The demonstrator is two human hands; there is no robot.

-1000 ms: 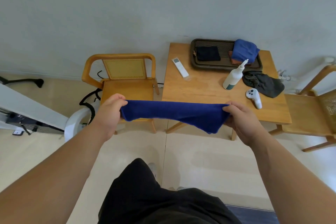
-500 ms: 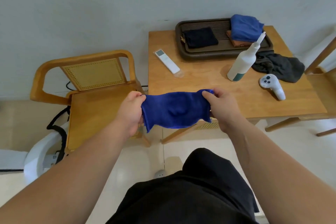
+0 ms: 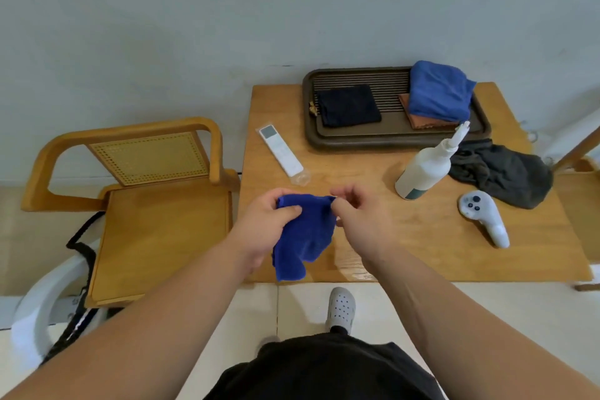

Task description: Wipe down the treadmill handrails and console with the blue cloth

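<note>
A dark blue cloth [image 3: 305, 237] hangs bunched between my hands, above the front left corner of the wooden table [image 3: 422, 247]. My left hand [image 3: 266, 224] grips its upper left part, thumb across the fabric. My right hand [image 3: 360, 221] pinches the cloth's top right corner between thumb and fingertips. The lower part of the cloth droops past the table's front edge. No treadmill handrail or console is in view; only a curved white piece [image 3: 42, 305] shows at the lower left.
On the table lie a white remote [image 3: 281, 151], a spray bottle [image 3: 428, 166], a white controller [image 3: 483, 216], a dark rag [image 3: 503, 172] and a brown tray [image 3: 344, 140] holding a black cloth and a lighter blue cloth [image 3: 438, 92]. A wooden chair [image 3: 156, 224] stands left.
My hands came together, so the cloth went from stretched wide to bunched and hanging. The view moved closer over the table.
</note>
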